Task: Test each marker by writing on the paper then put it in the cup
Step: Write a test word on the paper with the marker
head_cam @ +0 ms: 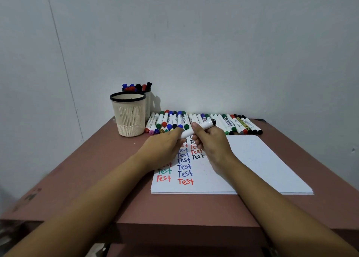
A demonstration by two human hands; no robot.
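A white marker (202, 127) with a black end is held over the top of the paper (262, 165). My right hand (210, 142) grips its barrel. My left hand (165, 146) holds the marker's lower left end, which is hidden in its fingers. The paper carries columns of the word "Test" in red, green, blue and black. A cream cup (129, 114) with a black rim stands at the left, showing no markers. Behind it a second cup (146, 99) holds several markers.
A row of several markers (233, 123) lies along the table's far edge against the wall. The paper's right half is blank. The brown table (97, 179) has bare surface at the left and front. A grey wall stands close behind.
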